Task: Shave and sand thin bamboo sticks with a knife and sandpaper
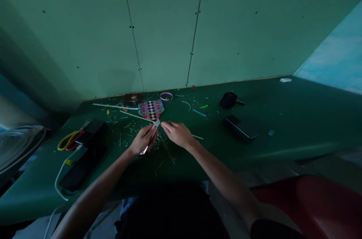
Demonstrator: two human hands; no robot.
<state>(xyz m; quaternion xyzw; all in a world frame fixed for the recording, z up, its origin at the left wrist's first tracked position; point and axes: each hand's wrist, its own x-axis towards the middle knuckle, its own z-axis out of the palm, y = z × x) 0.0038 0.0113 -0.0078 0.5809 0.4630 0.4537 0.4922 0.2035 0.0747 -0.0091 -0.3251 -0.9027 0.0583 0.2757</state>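
Note:
My left hand (144,140) is closed around a knife. Its pale flat blade (157,122) shows above the fingers, and a shiny end pokes out below the palm. My right hand (177,132) pinches a thin pale stick (135,115) just beside the blade. The stick runs out to the left, and a similar length appears to the right beyond my right hand. Just behind the hands lies a colourful checkered woven piece (151,109). A long whitish strip (114,106) reaches left from its edge.
Fine shavings litter the green table (195,156) around my hands. Yellow- and red-handled scissors (68,141), a black object (82,169) and a white cable (56,178) lie left. At right are a black case (240,127) and a dark roundish item (228,100). A purple ring (166,96) lies near the wall.

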